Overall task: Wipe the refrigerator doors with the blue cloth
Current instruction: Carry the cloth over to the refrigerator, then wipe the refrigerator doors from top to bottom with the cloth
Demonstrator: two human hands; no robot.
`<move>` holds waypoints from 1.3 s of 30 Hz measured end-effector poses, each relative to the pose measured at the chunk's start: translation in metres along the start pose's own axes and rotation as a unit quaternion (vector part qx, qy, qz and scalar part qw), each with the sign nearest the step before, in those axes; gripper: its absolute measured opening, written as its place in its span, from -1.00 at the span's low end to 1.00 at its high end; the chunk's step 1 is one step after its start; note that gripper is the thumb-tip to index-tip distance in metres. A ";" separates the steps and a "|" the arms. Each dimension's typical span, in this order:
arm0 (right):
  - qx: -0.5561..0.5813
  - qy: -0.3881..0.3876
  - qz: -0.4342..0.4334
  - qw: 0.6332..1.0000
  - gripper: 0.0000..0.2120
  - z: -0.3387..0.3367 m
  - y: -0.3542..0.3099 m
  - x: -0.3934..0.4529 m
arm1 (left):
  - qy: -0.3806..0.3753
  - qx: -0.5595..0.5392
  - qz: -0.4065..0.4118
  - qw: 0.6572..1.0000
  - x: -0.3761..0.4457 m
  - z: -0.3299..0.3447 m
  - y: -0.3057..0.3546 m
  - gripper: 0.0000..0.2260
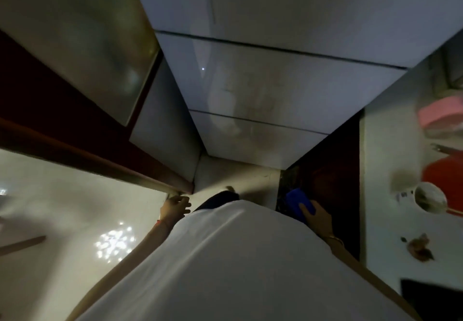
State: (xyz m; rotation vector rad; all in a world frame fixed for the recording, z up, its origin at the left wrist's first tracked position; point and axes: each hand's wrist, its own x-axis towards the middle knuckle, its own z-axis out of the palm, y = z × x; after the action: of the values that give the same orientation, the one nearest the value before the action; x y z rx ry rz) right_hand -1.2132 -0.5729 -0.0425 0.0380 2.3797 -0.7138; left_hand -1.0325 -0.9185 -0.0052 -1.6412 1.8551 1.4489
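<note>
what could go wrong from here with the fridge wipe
1. The blue cloth is bunched in the right hand, down at the person's side and off the refrigerator doors; wiped as a wad, it may only streak the smudged middle panel.
2. The counter beside that arm carries a small bowl and a red item; a wide swing could knock them.
3. Dim light may hide missed patches.

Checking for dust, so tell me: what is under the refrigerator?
The refrigerator reaches down to pale floor. No gap shows beneath it, so anything underneath is hidden.
</note>
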 end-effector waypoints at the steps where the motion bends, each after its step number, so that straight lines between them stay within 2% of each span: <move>1: -0.008 0.000 -0.005 1.000 -0.68 0.000 -0.007 0.008 | -0.002 0.006 0.011 1.000 0.005 -0.004 0.012 -0.74; 4: 0.003 0.044 -0.028 0.999 -0.68 -0.008 -0.043 0.025 | 0.001 -0.009 0.055 0.998 0.023 -0.023 0.049 -0.85; 7: -0.001 0.111 -0.117 0.987 -0.54 -0.022 -0.095 0.036 | 0.019 -0.015 0.127 0.992 0.054 -0.044 0.087 -0.86; 9: -0.013 0.172 -0.205 0.963 -0.48 -0.038 -0.137 0.040 | 0.019 -0.017 0.177 0.984 0.051 -0.059 0.132 -0.81; 12: -0.008 0.249 -0.339 0.907 -0.55 -0.069 -0.216 0.029 | 0.066 -0.038 0.301 0.950 0.037 -0.086 0.199 -0.83; 15: -0.007 0.327 -0.445 0.833 -0.63 -0.105 -0.291 0.004 | 0.136 -0.084 0.426 0.891 0.003 -0.116 0.259 -0.80; 20: 0.010 0.450 -0.581 0.678 -0.63 -0.168 -0.389 -0.053 | 0.246 -0.147 0.569 0.771 -0.065 -0.167 0.331 -0.85; 24: 0.017 0.541 -0.626 0.561 -0.63 -0.220 -0.453 -0.095 | 0.328 -0.169 0.648 0.667 -0.109 -0.207 0.377 -0.79; 28: 0.006 0.612 -0.634 0.472 -0.64 -0.275 -0.524 -0.136 | 0.379 -0.183 0.701 0.576 -0.136 -0.245 0.426 -0.68; 30: -0.002 0.647 -0.630 0.430 -0.65 -0.300 -0.560 -0.152 | 0.397 -0.189 0.714 0.544 -0.142 -0.259 0.451 -0.64; 32: -0.017 0.673 -0.619 0.405 -0.65 -0.319 -0.592 -0.162 | 0.398 -0.196 0.718 0.536 -0.144 -0.268 0.471 -0.58; 35: -0.076 0.711 -0.579 0.391 -0.64 -0.329 -0.622 -0.159 | 0.350 -0.230 0.712 0.564 -0.141 -0.269 0.492 -0.48; 37: -0.137 0.728 -0.565 0.363 -0.63 -0.324 -0.628 -0.149 | 0.306 -0.255 0.715 0.574 -0.138 -0.267 0.500 -0.46; 39: -0.179 0.720 -0.575 0.345 -0.62 -0.312 -0.624 -0.137 | 0.287 -0.268 0.725 0.566 -0.134 -0.264 0.504 -0.44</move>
State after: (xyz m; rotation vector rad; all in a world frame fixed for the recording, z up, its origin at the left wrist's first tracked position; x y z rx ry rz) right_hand -1.4105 -0.9269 0.5417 -2.4644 3.9158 -0.6954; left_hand -1.3196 -1.1213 0.4616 -0.2067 3.8819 2.2345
